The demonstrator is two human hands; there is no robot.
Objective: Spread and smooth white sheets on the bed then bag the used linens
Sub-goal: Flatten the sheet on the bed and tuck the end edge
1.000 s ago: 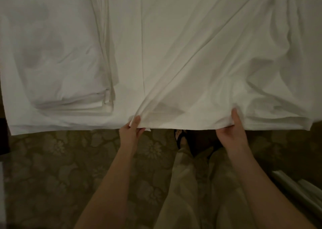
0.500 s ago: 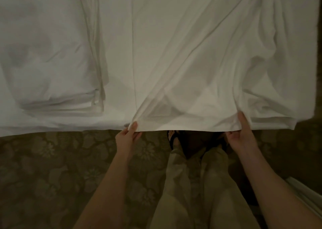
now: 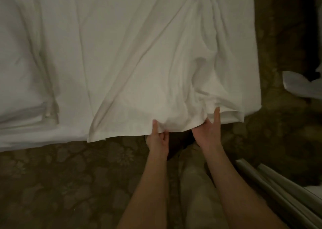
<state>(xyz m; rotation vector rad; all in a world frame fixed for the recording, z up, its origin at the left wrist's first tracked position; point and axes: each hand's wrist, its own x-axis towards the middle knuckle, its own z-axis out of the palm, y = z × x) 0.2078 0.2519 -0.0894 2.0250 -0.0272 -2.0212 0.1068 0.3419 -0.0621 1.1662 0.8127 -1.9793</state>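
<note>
— Spreading not finished yet: top sheet (image 3: pixel 139 58) lying across the bed (image 3: pixel 26 138), near hem hanging just past the bed's edge, long diagonal creases running from the far right down toward the near left.

— Hands?

— Left hand (image 3: pixel 157 138) pinching the hem, thumb on top of the cloth, fingers curled beneath. Right hand (image 3: pixel 208 131) gripping the same hem just beside it, one finger stretched up along a bunched fold, the rest tucked under the cloth. Both close together, near the right end of the bed.

— Anything lying flat so far?

— Roughly, across the middle. Bunched and puckered at the near right corner, though, above the right hand. Near left corner of the hem flopped loose over the edge, not pulled square.

— And on the left?

— Folded white linen (image 3: pixel 29 82) resting on the bed under or beside the spread sheet; cannot tell which layer. Still folded, so probably another piece to open out.

— Bagging?

— Not begun, judging by this. No bag in sight. Crumpled white cloth (image 3: pixel 303 86) lying on the patterned carpet (image 3: pixel 69 185) well to the right of the bed, possibly used linen, too dim to confirm.

— So what remains?

— Likely most of it: tugging the hem taut, smoothing out creases, squaring corners, opening the folded piece, then gathering and bagging the used linens.
</note>
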